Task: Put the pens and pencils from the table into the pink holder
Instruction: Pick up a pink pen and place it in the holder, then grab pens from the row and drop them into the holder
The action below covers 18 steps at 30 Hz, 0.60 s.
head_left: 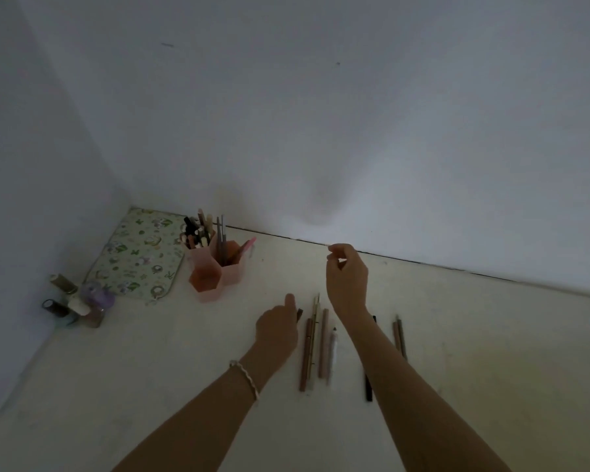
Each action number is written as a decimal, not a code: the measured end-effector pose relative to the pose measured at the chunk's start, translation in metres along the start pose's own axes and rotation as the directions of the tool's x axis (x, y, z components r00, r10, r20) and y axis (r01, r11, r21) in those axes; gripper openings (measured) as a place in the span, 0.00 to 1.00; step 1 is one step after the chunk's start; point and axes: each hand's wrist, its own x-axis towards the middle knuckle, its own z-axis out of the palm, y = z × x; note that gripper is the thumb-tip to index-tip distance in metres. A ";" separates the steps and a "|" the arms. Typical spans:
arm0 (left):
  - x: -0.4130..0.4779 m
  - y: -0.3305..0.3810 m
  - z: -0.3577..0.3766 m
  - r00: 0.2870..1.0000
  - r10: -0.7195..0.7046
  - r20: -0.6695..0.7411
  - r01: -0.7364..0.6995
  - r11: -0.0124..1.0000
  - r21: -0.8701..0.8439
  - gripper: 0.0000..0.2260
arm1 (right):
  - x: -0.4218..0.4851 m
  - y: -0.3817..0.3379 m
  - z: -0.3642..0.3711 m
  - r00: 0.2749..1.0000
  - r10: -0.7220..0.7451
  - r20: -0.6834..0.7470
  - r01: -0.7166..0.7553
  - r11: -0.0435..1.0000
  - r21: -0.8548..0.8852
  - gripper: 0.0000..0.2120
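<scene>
A pink holder (215, 267) made of joined hexagonal cups stands at the back left, with several pens and pencils upright in it. Several loose pens and pencils (315, 345) lie side by side on the pale table (491, 352) near the middle. A black pen (368, 386) and two grey pencils (400, 335) lie further right. My left hand (278, 327) rests low at the left end of the row, touching a dark pen; whether it grips it is unclear. My right hand (346, 275) hovers above the row, fingers loosely curled, nothing visible in it.
A floral patterned mat (137, 257) lies in the back left corner. Small bottles (79, 304) cluster by the left wall. White walls bound the table at the back and left. The light is dim.
</scene>
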 end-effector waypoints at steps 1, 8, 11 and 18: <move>0.003 -0.003 -0.008 1.000 0.004 -0.029 -0.007 0.997 -0.081 0.20 | 0.000 0.005 -0.002 0.999 0.031 0.014 -0.030 0.999 -0.035 0.09; 0.015 -0.018 -0.073 0.920 0.044 -0.388 -0.230 0.864 -0.447 0.27 | 0.004 0.044 0.002 0.847 0.430 0.312 -0.180 0.785 -0.592 0.13; 0.014 -0.024 -0.075 0.887 0.062 -0.458 -0.279 0.861 -0.425 0.24 | -0.004 0.051 0.010 0.822 0.450 0.350 -0.126 0.742 -0.658 0.17; 0.012 -0.043 -0.088 0.743 -0.054 -0.667 -0.372 0.795 -0.479 0.20 | 0.018 0.035 0.006 0.835 0.419 0.357 -0.183 0.823 -0.537 0.17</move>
